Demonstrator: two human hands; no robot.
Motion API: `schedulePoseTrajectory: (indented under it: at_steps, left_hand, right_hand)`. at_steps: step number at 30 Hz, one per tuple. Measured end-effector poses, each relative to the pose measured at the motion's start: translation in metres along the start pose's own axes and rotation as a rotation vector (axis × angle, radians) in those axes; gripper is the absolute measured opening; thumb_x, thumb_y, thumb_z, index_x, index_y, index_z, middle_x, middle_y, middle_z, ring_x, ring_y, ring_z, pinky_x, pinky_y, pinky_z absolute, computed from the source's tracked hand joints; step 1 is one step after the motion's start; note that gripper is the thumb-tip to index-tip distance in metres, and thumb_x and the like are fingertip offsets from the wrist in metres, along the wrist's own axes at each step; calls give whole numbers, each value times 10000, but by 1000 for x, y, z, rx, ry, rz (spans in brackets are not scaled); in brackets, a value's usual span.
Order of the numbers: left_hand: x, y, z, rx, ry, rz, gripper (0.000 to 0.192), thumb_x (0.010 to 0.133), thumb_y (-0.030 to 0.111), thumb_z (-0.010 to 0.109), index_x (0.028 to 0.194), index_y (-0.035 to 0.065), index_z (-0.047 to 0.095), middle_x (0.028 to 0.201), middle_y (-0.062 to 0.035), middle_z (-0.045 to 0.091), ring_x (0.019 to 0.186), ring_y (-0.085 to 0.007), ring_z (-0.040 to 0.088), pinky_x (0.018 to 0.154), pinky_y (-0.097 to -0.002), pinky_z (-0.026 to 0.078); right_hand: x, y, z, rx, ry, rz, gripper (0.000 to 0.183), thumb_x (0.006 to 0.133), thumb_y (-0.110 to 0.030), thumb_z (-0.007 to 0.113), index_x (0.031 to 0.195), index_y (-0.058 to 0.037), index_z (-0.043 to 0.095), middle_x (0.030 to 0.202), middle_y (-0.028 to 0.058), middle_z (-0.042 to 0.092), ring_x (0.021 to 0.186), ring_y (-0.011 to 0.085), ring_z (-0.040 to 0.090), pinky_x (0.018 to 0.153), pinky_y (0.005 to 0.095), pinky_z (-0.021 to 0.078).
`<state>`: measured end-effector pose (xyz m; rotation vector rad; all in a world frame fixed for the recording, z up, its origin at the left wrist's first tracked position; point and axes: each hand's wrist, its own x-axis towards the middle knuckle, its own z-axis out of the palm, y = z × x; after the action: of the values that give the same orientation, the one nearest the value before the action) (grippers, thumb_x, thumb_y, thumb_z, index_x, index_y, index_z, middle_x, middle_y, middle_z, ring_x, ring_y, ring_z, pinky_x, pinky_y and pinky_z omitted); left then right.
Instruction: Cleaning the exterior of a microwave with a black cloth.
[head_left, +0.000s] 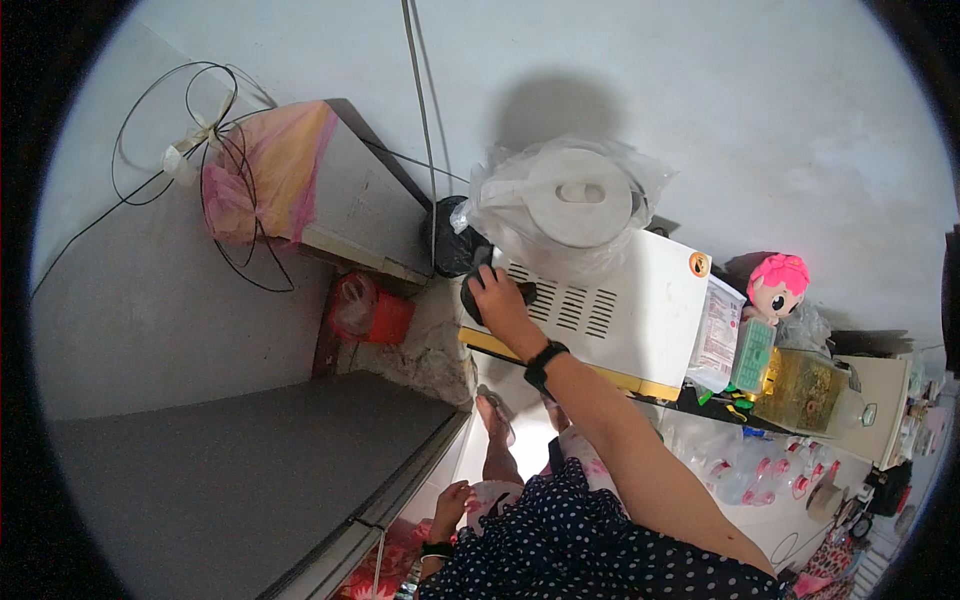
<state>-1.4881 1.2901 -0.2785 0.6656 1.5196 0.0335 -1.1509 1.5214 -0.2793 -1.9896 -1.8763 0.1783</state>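
My right hand (504, 300), with a black band on its wrist, grips a dark object (471, 298) at the left end of a white vented appliance top (660, 300). The fingers cover much of the object, so its kind is unclear. A dark part of it sticks out to the right of my hand, over the vent slots. Just behind, a white round-lidded appliance (577, 199) stands wrapped in clear plastic. My left hand (453, 504) hangs low beside my thigh, its fingers loosely bent and no object visible in it.
To the left is a dark grey flat surface (247, 465). A red bin (375, 311) and a black plastic bag (454, 236) sit in the corner. Rightward are a pink-haired doll (776, 289), a green box (752, 352), a murky tank (802, 390) and several plastic bottles (757, 469). Coiled cable (244, 187) hangs at upper left.
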Motion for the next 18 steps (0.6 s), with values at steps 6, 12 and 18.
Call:
schedulePoseTrajectory:
  at_steps: [6, 12, 18]
  left_hand:
    - [27, -39, -16, -53, -59, 53, 281, 898, 135, 528, 1125, -29, 550, 891, -90, 637, 763, -147, 598, 657, -256, 514]
    - [24, 11, -5, 49, -93, 104, 309, 885, 150, 537, 1142, -21, 546, 910, -83, 643, 770, -144, 599, 662, -260, 505]
    - [38, 37, 0, 162, -92, 171, 324, 863, 139, 555, 1154, -5, 552, 954, -89, 653, 806, -135, 603, 696, -256, 485]
  right_hand:
    - [-114, 34, -37, 99, -25, -40, 445, 719, -103, 568, 1154, -39, 503, 1221, 160, 461, 1073, 350, 462, 903, 420, 418]
    - [-191, 103, -109, -32, -13, 227, 509, 653, 31, 560, 1157, -4, 490, 1169, 186, 479, 1014, 375, 470, 891, 429, 418]
    - [-177, 74, -96, 112, 44, 290, 504, 647, 38, 557, 1146, -4, 503, 1191, 199, 473, 1071, 383, 449, 913, 436, 409]
